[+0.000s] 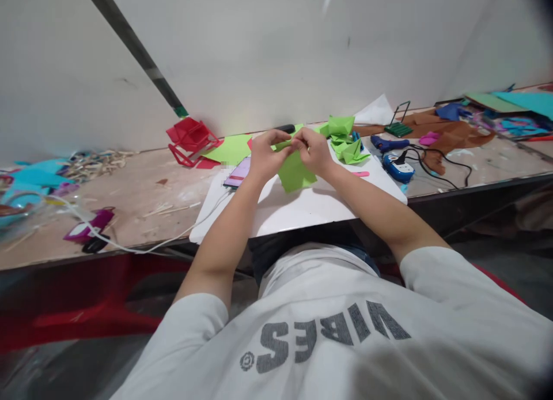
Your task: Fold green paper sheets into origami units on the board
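Observation:
Both hands meet over a white board (298, 211) at the bench edge. My left hand (268, 152) and my right hand (314, 149) pinch the upper part of a piece of green paper (297, 174), fingertips close together. The paper hangs below the fingers toward me; its top edge is partly hidden by them. A phone (239, 172) with a lit screen lies beside my left wrist, a white cable running from it. Right of my right hand sit folded green paper shapes (345, 140) and a pink stick-like tool (360, 174).
On the left are a red folded model (190, 140), a magenta device (90, 226) and a pile of small sticks (95, 165). At right lie a blue glue gun (389, 144), a blue-and-white device (398, 168) with black cord, and brown paper (458, 132). A wall rises behind.

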`<state>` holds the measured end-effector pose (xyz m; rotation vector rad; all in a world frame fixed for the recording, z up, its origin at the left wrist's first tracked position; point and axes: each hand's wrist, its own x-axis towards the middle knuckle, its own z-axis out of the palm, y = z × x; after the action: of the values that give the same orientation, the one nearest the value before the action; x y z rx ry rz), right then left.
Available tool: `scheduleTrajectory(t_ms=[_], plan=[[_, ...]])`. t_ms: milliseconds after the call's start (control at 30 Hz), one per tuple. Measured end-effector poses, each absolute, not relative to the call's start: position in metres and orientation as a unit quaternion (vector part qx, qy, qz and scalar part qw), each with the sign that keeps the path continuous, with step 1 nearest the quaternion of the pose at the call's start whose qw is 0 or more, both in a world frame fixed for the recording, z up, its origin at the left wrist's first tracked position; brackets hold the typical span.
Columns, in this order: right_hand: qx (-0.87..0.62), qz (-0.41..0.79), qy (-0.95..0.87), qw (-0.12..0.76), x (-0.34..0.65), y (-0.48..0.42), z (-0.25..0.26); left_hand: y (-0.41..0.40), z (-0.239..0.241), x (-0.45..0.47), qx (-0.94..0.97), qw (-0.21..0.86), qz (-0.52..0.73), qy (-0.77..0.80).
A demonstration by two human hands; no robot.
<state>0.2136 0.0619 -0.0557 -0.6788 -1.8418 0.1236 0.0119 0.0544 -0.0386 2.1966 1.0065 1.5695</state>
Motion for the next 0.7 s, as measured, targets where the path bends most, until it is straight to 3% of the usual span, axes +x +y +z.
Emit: scheduleTrajectory(t_ms=[100,233,700], plan=[[-0.257,0.008,-0.795,0.549,0.212,0.065,-0.059,0.043,-0.031,0.01,0.776,0.079,0.524,0.342],[-0.263,-0.031,-0.793,0.548,0.213,0.074,-0.063,0.047,-0.037,0.007,0.78,0.091,0.517,0.341],[-0.316,0.08,-0.695,0.641,0.227,0.078,-0.049,0.069,-0.05,0.001,0.756,0.17,0.514,0.369]])
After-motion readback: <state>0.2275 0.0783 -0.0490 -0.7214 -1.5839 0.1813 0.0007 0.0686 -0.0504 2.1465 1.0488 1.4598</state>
